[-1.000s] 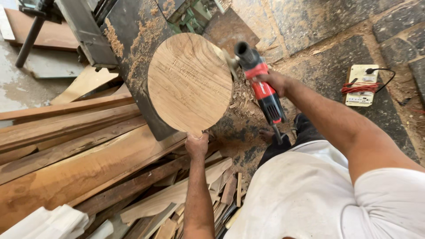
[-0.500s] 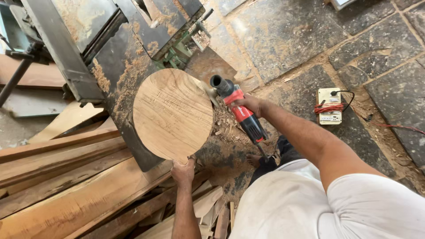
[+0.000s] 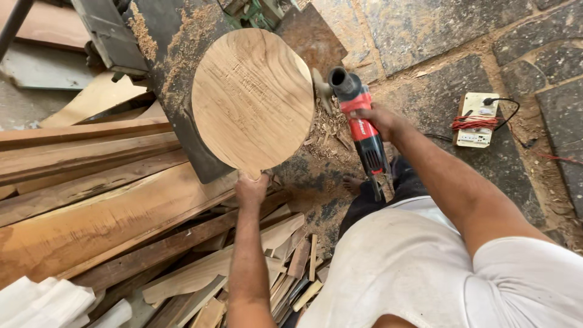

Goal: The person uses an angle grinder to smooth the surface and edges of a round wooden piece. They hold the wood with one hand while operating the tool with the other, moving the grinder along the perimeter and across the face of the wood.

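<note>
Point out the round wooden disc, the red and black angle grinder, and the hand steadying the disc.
round wooden disc [image 3: 252,100], head view, middle of its flat face
red and black angle grinder [image 3: 361,121], head view, red body
left hand [image 3: 251,189], head view, back of hand at the disc's lower edge

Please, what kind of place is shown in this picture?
Most likely a woodworking shop or yard. Rough planks lie stacked, sawdust covers a dark machine table, and the right hand holds a red power tool beside a round wooden disc.
</note>
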The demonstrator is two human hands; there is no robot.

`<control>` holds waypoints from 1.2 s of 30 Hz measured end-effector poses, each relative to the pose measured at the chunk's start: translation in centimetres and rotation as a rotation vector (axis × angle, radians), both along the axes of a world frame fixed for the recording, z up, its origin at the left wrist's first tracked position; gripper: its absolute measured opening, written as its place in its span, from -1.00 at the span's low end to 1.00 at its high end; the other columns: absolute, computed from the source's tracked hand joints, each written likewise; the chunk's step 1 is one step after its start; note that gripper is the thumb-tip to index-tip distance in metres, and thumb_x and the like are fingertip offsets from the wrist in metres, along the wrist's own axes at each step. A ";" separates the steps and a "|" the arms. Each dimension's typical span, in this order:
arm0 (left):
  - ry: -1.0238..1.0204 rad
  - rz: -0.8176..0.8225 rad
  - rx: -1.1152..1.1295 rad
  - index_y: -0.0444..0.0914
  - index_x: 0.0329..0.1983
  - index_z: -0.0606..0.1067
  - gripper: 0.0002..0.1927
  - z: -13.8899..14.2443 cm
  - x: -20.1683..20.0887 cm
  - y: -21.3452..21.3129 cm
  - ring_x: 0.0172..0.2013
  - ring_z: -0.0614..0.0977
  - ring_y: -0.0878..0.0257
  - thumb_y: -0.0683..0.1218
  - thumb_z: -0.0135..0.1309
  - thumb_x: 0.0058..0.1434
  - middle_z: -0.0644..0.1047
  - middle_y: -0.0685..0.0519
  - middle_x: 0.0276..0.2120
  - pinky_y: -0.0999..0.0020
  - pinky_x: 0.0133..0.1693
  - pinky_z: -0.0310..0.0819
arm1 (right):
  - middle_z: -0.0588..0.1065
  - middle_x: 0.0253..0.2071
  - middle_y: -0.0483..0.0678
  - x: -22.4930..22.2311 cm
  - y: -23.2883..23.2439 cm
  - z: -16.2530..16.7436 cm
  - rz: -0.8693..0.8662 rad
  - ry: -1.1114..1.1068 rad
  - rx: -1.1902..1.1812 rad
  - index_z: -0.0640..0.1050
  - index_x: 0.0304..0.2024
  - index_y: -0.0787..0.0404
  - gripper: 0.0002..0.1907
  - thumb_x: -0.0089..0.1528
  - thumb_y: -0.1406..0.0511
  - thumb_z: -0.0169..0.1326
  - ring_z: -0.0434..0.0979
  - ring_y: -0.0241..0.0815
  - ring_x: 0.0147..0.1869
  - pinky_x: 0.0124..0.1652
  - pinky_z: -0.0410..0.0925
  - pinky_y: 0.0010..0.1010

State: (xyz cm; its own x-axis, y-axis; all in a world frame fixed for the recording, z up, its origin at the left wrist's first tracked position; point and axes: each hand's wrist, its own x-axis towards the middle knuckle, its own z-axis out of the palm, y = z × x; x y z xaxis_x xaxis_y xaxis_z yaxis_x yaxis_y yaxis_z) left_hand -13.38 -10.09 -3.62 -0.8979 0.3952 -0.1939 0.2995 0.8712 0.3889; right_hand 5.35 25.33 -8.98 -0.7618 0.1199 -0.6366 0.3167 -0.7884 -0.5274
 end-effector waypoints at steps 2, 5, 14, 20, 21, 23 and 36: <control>-0.098 -0.045 -0.163 -0.47 0.05 0.44 -0.30 0.9 -2.4 -1.1 -0.18 0.69 -0.22 0.21 0.20 0.11 0.62 -0.34 -0.25 -0.06 -0.15 0.60 | 0.56 -0.21 0.03 1.6 -0.5 -0.6 -0.092 0.011 -0.028 0.40 0.12 0.26 -0.42 0.08 0.28 0.26 0.63 -0.09 -0.21 -0.16 0.58 -0.21; 0.039 -0.172 -0.628 -0.39 0.05 0.47 -0.18 2.1 -5.5 -3.2 0.12 0.48 -0.21 0.41 0.18 0.13 0.38 -0.32 0.19 -0.06 0.00 0.49 | 0.56 -0.20 0.00 3.7 0.3 -1.6 -0.179 -0.055 0.072 0.43 0.14 0.26 -0.44 0.10 0.27 0.23 0.64 -0.10 -0.22 -0.19 0.57 -0.19; 0.193 0.714 0.263 -0.26 0.18 0.47 -0.47 -0.7 -4.9 0.0 -0.18 0.65 0.14 0.17 -0.20 0.37 0.63 -0.06 -0.18 0.11 -0.12 0.54 | 0.54 -0.19 0.07 3.9 0.4 -1.8 -0.279 -0.055 0.083 0.36 0.15 0.26 -0.43 0.12 0.28 0.20 0.64 -0.07 -0.22 -0.16 0.59 -0.17; 0.549 0.207 0.246 -0.28 -0.01 0.61 -0.58 -0.6 -11.2 0.2 -0.12 0.64 -0.05 0.10 -0.03 0.34 0.64 -0.13 -0.11 0.01 -0.10 0.56 | 0.55 -0.19 0.09 0.9 -0.3 -1.5 -0.148 -0.191 0.069 0.34 0.17 0.27 -0.42 0.15 0.22 0.19 0.62 -0.07 -0.25 -0.19 0.59 -0.18; 0.557 0.171 0.210 -0.29 0.01 0.60 -0.57 -0.8 -11.8 -0.1 -0.10 0.63 -0.07 0.10 -0.02 0.33 0.63 -0.13 -0.10 0.00 -0.09 0.54 | 0.55 -0.19 0.07 0.5 -0.7 -1.7 -0.175 -0.205 0.063 0.34 0.17 0.26 -0.41 0.14 0.23 0.20 0.63 -0.09 -0.25 -0.19 0.59 -0.19; 0.578 0.101 0.143 -0.32 0.06 0.60 -0.55 -0.9 -12.5 -0.5 -0.05 0.60 -0.12 0.10 0.02 0.32 0.63 -0.14 -0.07 -0.04 -0.06 0.51 | 0.56 -0.17 0.03 -0.1 -1.3 -2.0 -0.226 -0.225 0.054 0.35 0.18 0.23 -0.39 0.11 0.26 0.22 0.63 -0.13 -0.24 -0.18 0.59 -0.22; 0.466 0.129 0.018 -0.34 0.04 0.63 -0.49 -1.0 -12.4 -0.7 -0.07 0.60 -0.16 0.14 0.01 0.29 0.60 -0.18 -0.11 -0.05 -0.05 0.50 | 0.54 -0.25 -0.01 -3.7 -2.2 -2.8 -0.149 -0.124 -0.001 0.34 0.15 0.24 -0.31 0.01 0.27 0.32 0.62 -0.17 -0.32 -0.28 0.59 -0.25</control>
State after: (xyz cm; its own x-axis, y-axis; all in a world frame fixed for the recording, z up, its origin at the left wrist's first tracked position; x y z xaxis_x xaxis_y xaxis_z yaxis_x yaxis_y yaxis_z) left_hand -25.76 -10.80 -4.67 -0.9294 0.2750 0.2462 0.3357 0.9070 0.2544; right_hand 1.65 23.08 -11.80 -0.6511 0.2246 -0.7250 0.2590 -0.8322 -0.4904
